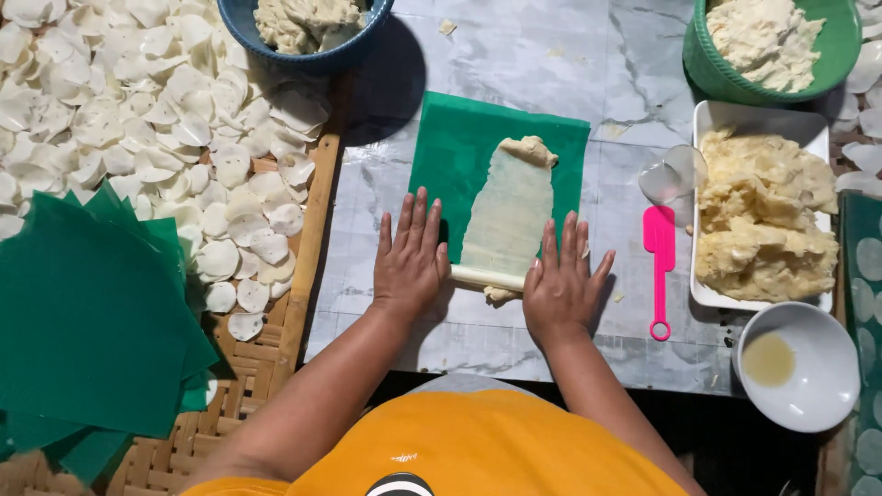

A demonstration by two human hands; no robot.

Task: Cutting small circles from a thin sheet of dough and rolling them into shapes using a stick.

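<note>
pressing flat, spread fingers (418, 220) on a pale roller (487, 276) over dough (507, 211).

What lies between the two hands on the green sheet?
In the head view, a pale roller lies between the left hand and right hand, at the near end of flattened dough on the green sheet.

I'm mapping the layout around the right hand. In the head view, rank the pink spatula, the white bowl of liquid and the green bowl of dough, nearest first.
From the right hand:
1. Pink spatula, just to its right.
2. White bowl of liquid, lower right near the table edge.
3. Green bowl of dough, top right corner.
</note>
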